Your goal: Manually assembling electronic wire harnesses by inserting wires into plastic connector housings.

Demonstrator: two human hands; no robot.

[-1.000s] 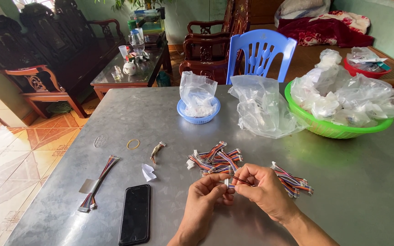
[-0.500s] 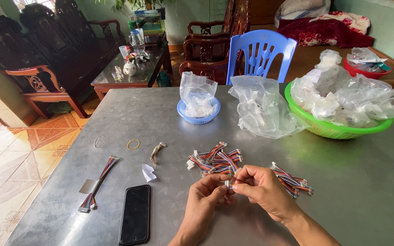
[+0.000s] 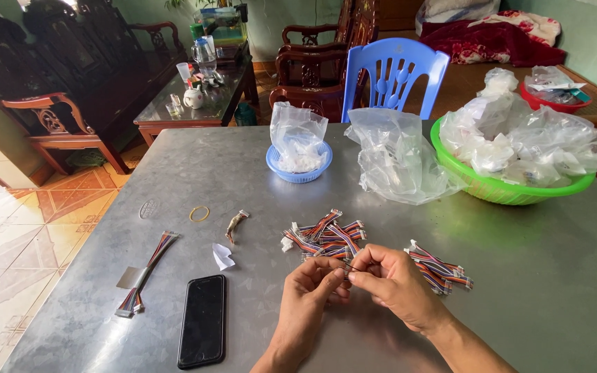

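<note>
Dull scuffed metal table

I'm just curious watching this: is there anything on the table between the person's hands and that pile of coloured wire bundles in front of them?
Nothing visible. The left hand and right hand meet just below the pile of coloured wire bundles, with only bare metal table between. The black phone lies off to their left.

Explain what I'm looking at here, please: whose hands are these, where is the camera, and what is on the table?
The camera sits on a person's head, looking down at their own bare hands. The left hand and right hand pinch a thin wire piece between their fingertips over a grey metal table. Beside them lie two heaps of multicoloured wire harnesses, a black phone, a rubber band, a blue bowl and a green basket of plastic bags.
</note>
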